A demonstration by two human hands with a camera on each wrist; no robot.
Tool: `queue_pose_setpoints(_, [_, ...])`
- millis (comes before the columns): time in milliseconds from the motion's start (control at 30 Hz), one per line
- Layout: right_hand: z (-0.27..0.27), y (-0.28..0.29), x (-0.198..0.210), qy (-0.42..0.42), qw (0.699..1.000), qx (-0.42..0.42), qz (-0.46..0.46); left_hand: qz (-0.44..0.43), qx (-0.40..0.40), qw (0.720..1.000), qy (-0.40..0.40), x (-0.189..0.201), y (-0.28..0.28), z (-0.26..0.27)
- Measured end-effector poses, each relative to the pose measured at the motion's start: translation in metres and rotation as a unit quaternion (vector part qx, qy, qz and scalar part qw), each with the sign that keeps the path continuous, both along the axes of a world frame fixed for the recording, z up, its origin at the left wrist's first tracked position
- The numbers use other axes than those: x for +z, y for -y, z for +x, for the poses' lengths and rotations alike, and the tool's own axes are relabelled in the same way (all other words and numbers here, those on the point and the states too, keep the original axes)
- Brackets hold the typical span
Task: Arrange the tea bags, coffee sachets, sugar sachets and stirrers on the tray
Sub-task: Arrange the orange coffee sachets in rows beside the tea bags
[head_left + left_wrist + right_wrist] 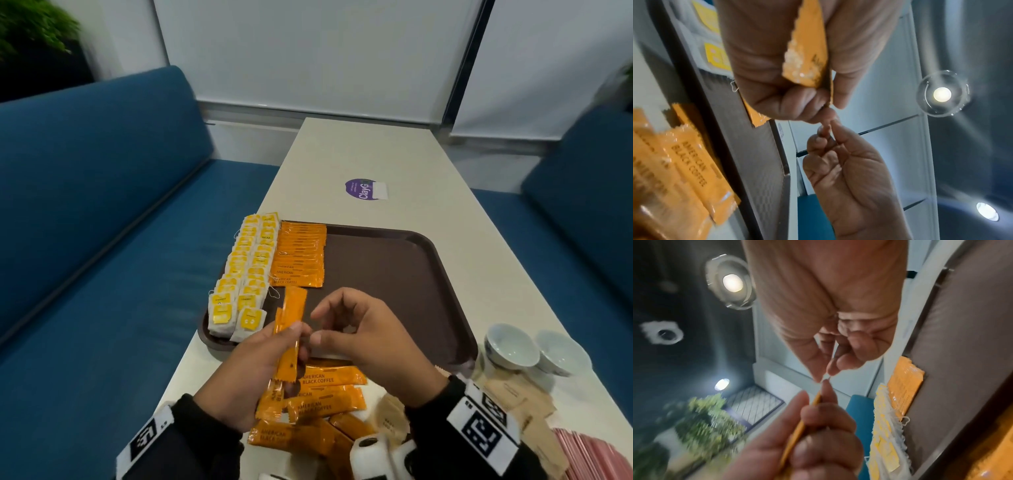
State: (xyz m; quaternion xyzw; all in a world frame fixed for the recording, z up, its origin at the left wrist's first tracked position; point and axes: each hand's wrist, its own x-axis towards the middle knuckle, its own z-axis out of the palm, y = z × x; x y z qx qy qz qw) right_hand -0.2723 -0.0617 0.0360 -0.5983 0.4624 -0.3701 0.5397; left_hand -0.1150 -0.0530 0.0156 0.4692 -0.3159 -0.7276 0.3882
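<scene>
My left hand (260,359) grips a couple of orange coffee sachets (291,329) upright over the front edge of the brown tray (387,274). In the left wrist view the held sachets (807,48) sit between thumb and fingers. My right hand (363,329) hovers just to the right, fingers loosely curled and holding nothing, its fingertips meeting a left fingertip. On the tray's left side lie two rows of yellow tea bags (239,274) and a row of coffee sachets (299,253). More loose coffee sachets (325,394) are piled on the table under my hands.
Brown sugar sachets (513,401) and pink packets (592,455) lie at the near right. Two white cups (510,346) stand beside the tray's right corner. A purple sticker (364,189) is on the table beyond the tray. Blue sofas (102,222) flank the table.
</scene>
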Motion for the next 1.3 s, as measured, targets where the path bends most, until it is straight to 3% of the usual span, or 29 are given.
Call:
queue_pose_setpoints(100, [0.003, -0.006, 0.003, -0.091, 0.993, 0.063, -0.035, 0.020, 0.020, 0.999, -0.033, 0.002, 0.000, -0.004])
queue_pose_setpoints(200, [0.006, -0.011, -0.001, -0.165, 0.981, 0.064, -0.078, 0.025, 0.016, 0.999, -0.046, 0.002, 0.001, -0.005])
queue_pose_setpoints(533, [0.002, -0.020, -0.010, -0.140, 0.989, 0.029, -0.029, -0.017, -0.037, 0.999, 0.036, -0.009, -0.007, -0.021])
queue_pose_setpoints(667, [-0.009, -0.016, -0.008, -0.016, 0.998, 0.011, 0.059, -0.040, -0.065, 0.997, 0.007, -0.001, -0.008, -0.021])
queue_pose_setpoints(767, [-0.015, -0.015, -0.004, 0.044, 0.994, -0.011, 0.104, -0.053, -0.033, 0.998, 0.002, 0.001, -0.003, -0.014])
queue_pose_setpoints(933, [-0.019, -0.010, 0.004, 0.012, 0.993, -0.015, 0.116, -0.046, 0.076, 0.996, -0.001, -0.002, 0.006, 0.001])
queue_pose_setpoints(1167, [-0.022, -0.007, 0.009, 0.033, 0.994, -0.058, 0.086, -0.052, 0.089, 0.995, 0.015, -0.010, 0.004, 0.010])
queue_pose_setpoints(1300, [-0.013, -0.011, 0.008, -0.026, 0.995, 0.038, 0.089, -0.069, 0.120, 0.990, 0.023, -0.010, 0.003, 0.014])
